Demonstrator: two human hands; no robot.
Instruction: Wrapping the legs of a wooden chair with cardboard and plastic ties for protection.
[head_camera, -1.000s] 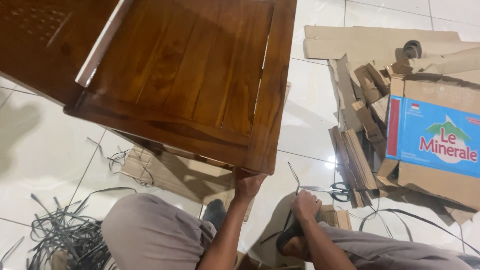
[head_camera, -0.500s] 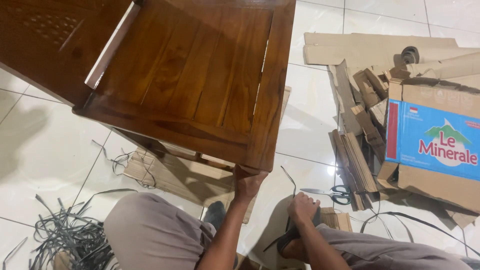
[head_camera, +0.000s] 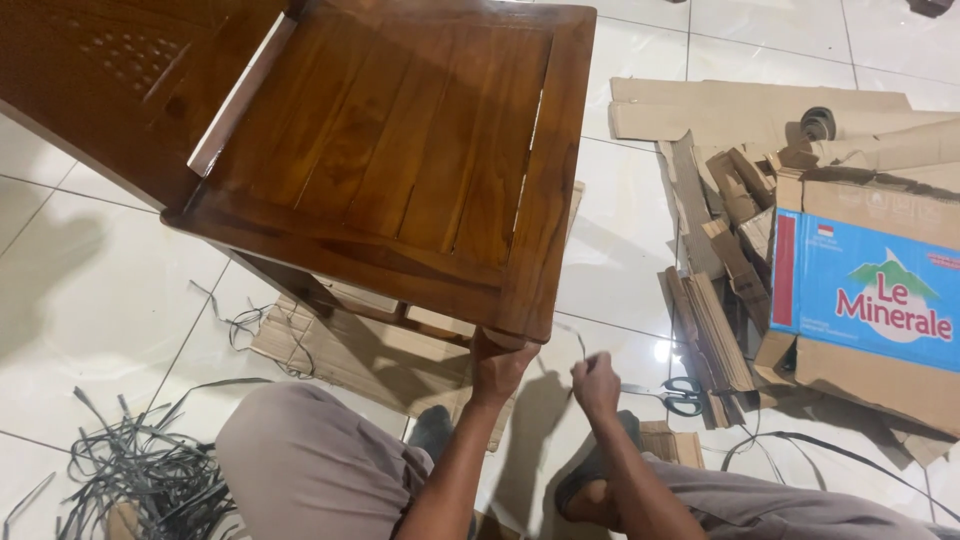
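A dark brown wooden chair (head_camera: 400, 150) with a slatted seat stands on white floor tiles. My left hand (head_camera: 497, 365) grips the chair's near front corner from below. My right hand (head_camera: 596, 385) is raised just right of that corner and pinches a thin black plastic strap (head_camera: 578, 340) that runs up toward the chair corner. Black-handled scissors (head_camera: 672, 393) lie on the floor just right of my right hand. My knees and a foot in a dark sandal (head_camera: 590, 480) fill the bottom of the view.
A flattened blue-and-white cardboard box (head_camera: 865, 290) and torn cardboard pieces (head_camera: 720, 200) lie on the right. A tangle of cut black straps (head_camera: 140, 470) sits at the lower left. Cardboard (head_camera: 340, 345) lies under the chair.
My right hand has lifted from near my foot up toward the chair corner, pulling the black strap with it. The view has shifted slightly; my left hand stays on the corner.
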